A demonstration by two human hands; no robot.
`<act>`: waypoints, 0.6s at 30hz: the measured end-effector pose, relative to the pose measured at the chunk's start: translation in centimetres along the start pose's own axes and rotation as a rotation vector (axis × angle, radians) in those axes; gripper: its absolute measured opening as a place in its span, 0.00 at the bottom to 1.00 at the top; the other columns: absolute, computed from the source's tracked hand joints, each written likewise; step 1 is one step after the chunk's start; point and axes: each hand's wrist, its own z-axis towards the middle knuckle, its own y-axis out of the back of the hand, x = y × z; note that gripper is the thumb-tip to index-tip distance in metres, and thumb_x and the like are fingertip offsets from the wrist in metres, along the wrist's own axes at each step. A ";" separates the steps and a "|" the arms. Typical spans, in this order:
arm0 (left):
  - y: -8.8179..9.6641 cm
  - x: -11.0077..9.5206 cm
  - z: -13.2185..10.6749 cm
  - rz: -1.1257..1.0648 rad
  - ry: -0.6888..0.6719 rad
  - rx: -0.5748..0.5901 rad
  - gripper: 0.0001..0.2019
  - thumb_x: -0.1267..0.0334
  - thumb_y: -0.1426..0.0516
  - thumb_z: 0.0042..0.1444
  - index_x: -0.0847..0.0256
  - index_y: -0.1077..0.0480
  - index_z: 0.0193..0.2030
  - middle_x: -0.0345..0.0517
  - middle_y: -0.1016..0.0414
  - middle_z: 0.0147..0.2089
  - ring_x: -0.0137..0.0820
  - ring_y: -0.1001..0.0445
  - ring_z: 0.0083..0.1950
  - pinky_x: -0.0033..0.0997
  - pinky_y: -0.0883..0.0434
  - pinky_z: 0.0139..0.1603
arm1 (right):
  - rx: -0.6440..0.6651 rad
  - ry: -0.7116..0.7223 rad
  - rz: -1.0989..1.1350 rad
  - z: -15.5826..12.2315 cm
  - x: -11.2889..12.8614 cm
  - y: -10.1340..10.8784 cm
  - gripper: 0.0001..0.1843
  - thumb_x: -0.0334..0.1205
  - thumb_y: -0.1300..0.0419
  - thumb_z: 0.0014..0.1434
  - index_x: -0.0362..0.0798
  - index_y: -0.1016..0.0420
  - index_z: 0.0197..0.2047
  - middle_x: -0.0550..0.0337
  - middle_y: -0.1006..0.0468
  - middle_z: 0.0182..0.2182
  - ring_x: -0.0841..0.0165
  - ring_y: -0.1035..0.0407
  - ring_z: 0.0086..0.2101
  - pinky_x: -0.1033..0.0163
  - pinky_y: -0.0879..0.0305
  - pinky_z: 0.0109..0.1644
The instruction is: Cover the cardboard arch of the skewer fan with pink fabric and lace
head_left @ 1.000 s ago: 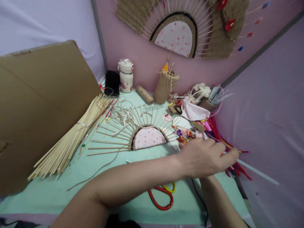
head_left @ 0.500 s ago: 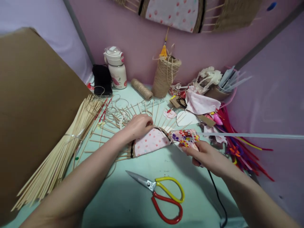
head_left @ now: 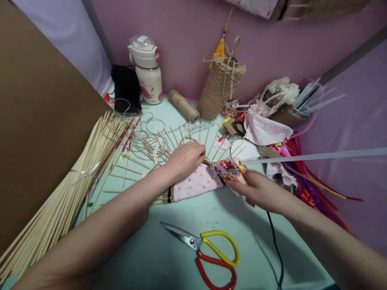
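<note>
My right hand (head_left: 260, 187) is wrapped round a flower-patterned glue gun (head_left: 229, 170), with a long translucent glue stick (head_left: 311, 156) running out of its back to the right. The gun's front end is at the curved edge of a fan-shaped piece made of pink dotted cloth (head_left: 195, 185) and thin sticks. My left hand (head_left: 187, 159) lies over this piece from the left, fingers closed at the same edge; what they pinch is hidden. Black and brown trim (head_left: 169, 194) borders the cloth's left side. Sticks (head_left: 175, 137) fan out behind it.
Scissors (head_left: 196, 243) with red and yellow handles lie in front. A stick bundle (head_left: 75, 177) is at left. Behind stand a bottle (head_left: 149, 82), a twine cone (head_left: 220, 90) and a twine roll (head_left: 184, 105). A black cable (head_left: 275, 245) hangs right of the scissors.
The glue gun has moved left along the curved edge, closer to my left hand. My left hand has slid slightly right along the edge. The camera view has shifted and tilted.
</note>
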 end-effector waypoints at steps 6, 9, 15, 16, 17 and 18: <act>-0.6 -0.1 -0.2 -0.033 -0.002 -0.014 0.11 0.65 0.52 0.64 0.62 0.28 0.38 0.48 0.24 0.38 0.35 0.27 0.43 0.33 0.33 0.43 | 0.018 -0.061 -0.071 0.3 0.2 0.8 0.21 0.56 0.48 0.58 0.50 0.41 0.22 0.64 0.35 0.12 0.72 0.42 0.15 0.66 0.48 0.20; -0.7 0.2 -0.3 -0.077 -0.001 -0.010 0.11 0.65 0.51 0.64 0.62 0.28 0.37 0.48 0.24 0.39 0.35 0.27 0.43 0.32 0.33 0.42 | 0.025 -0.089 -0.076 0.4 -0.1 0.8 0.22 0.58 0.48 0.58 0.49 0.39 0.23 0.63 0.34 0.12 0.73 0.43 0.15 0.66 0.49 0.20; -0.7 0.5 -0.3 -0.109 0.010 -0.008 0.11 0.64 0.51 0.63 0.62 0.27 0.37 0.49 0.23 0.39 0.36 0.27 0.43 0.33 0.33 0.41 | 0.016 -0.101 -0.127 0.2 0.4 1.0 0.23 0.57 0.48 0.58 0.50 0.40 0.21 0.62 0.34 0.12 0.72 0.43 0.16 0.66 0.47 0.21; -0.7 0.5 -0.3 -0.111 0.012 -0.008 0.11 0.64 0.51 0.63 0.62 0.27 0.37 0.49 0.23 0.39 0.36 0.26 0.43 0.33 0.32 0.41 | 0.015 -0.102 -0.135 0.2 0.5 1.0 0.23 0.57 0.48 0.58 0.50 0.41 0.21 0.62 0.34 0.12 0.72 0.43 0.16 0.65 0.47 0.21; -0.7 0.6 -0.3 -0.112 0.013 -0.009 0.11 0.64 0.51 0.63 0.62 0.27 0.37 0.49 0.23 0.39 0.36 0.26 0.43 0.33 0.32 0.42 | 0.013 -0.103 -0.141 0.3 0.7 1.0 0.23 0.58 0.48 0.58 0.50 0.41 0.20 0.62 0.34 0.12 0.72 0.43 0.15 0.65 0.47 0.21; -0.7 0.6 -0.3 -0.113 0.013 -0.009 0.11 0.64 0.51 0.63 0.62 0.27 0.37 0.49 0.23 0.40 0.36 0.26 0.43 0.33 0.32 0.42 | 0.012 -0.103 -0.145 0.3 0.8 1.0 0.24 0.58 0.47 0.57 0.50 0.41 0.20 0.62 0.35 0.12 0.72 0.43 0.15 0.65 0.47 0.21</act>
